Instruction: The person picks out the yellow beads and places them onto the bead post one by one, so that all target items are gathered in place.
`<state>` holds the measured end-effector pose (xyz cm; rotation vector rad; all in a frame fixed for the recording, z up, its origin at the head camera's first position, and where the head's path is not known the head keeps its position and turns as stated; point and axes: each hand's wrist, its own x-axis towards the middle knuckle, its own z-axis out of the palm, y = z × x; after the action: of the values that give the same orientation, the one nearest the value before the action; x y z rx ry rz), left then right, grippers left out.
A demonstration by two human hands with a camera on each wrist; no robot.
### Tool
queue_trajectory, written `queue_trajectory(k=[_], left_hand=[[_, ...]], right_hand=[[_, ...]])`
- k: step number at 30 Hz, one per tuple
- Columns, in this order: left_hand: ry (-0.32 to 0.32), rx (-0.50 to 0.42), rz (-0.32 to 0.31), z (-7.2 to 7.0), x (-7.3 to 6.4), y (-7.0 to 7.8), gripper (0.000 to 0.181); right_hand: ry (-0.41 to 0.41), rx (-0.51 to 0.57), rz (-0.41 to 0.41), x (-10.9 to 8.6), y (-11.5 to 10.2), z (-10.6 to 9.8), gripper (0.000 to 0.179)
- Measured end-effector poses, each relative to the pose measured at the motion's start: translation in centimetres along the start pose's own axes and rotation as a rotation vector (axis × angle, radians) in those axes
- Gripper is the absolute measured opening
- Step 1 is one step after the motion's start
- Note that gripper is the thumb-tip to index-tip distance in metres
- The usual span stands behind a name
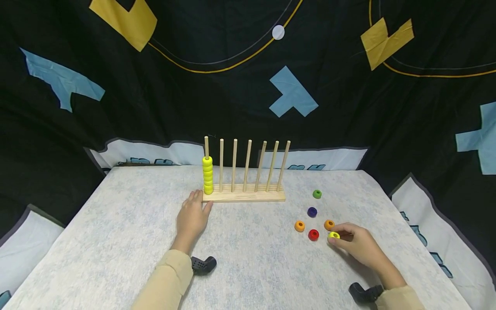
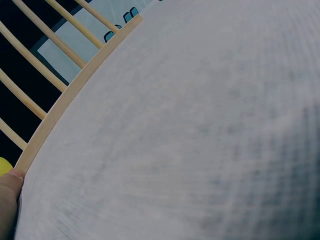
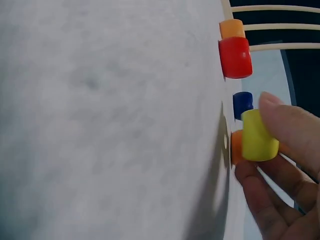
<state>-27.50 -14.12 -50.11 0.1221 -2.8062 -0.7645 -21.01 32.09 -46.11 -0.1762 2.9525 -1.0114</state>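
My right hand (image 1: 358,243) pinches a yellow bead (image 3: 259,136) between thumb and fingers, close over the table. An orange bead (image 1: 329,224) lies just beyond its fingertips. My left hand (image 1: 192,217) rests at the left end of a wooden peg rack (image 1: 244,196), its thumb at the front edge and its other fingers along the end. Several yellow beads (image 1: 208,175) are stacked on the leftmost peg, whose top sticks out above them. The other upright pegs are bare. In the left wrist view, the thumb (image 2: 11,187) touches the end of the base.
Beside the right hand lie a red bead (image 1: 313,234), another orange bead (image 1: 299,226), a dark blue bead (image 1: 311,212) and a green bead (image 1: 317,194). They sit on a pale table (image 1: 248,267). A black curtain (image 1: 217,103) hangs behind the rack.
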Motion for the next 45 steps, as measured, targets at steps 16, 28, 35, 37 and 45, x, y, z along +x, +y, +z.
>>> queue_trajectory(k=[16, 28, 35, 37, 45], left_hand=[[0.002, -0.003, -0.005, -0.1, -0.1, 0.1, 0.065], [0.016, -0.014, 0.013, 0.0, 0.0, -0.1, 0.065], [0.01, -0.015, 0.008, 0.1, 0.0, -0.1, 0.065], [0.004, -0.01, 0.007, 0.0, 0.0, -0.1, 0.065], [0.009, -0.008, 0.007, 0.0, 0.0, -0.1, 0.065]], right_hand=[[0.067, 0.147, -0.114, 2.2, -4.9, 1.2, 0.037], [0.018, 0.266, -0.186, 4.1, -9.8, 3.2, 0.039], [-0.023, 0.325, -0.266, 4.8, -12.5, 4.6, 0.039], [-0.035, 0.338, -0.277, 5.1, -13.3, 5.1, 0.036], [-0.079, 0.357, -0.385, 6.1, -16.7, 6.6, 0.031]])
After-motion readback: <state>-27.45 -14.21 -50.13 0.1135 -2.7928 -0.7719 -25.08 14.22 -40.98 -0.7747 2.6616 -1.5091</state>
